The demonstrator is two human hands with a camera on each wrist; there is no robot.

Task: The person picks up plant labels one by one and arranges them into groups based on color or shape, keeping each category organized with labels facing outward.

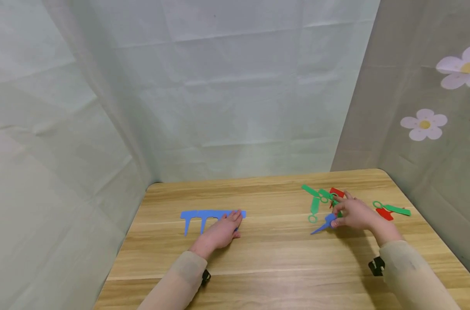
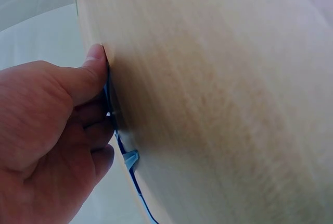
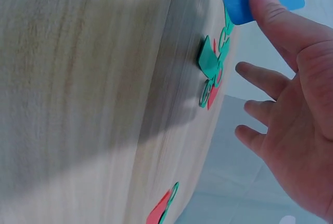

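Note:
Several blue T-shaped plant tags [image 1: 192,214] lie side by side in a row on the left part of the table, stems pointing toward me. My left hand [image 1: 223,230] rests over the right end of that row with fingers extended, covering part of it. On the right, my right hand [image 1: 355,214] pinches another blue T-shaped plant tag [image 1: 328,221] by its wide head, its pointed stem aimed left and toward me. In the right wrist view the thumb lies flat on the blue head [image 3: 234,0], while the other fingers are spread apart.
Past the right hand lies a loose cluster of green ring-ended tags [image 1: 315,206] with a red tag [image 1: 337,192]. Farther right, a green ring-ended tag [image 1: 398,210] overlaps a red one [image 1: 384,214]. Pale cloth walls [image 1: 235,107] enclose the wooden table [image 1: 273,258].

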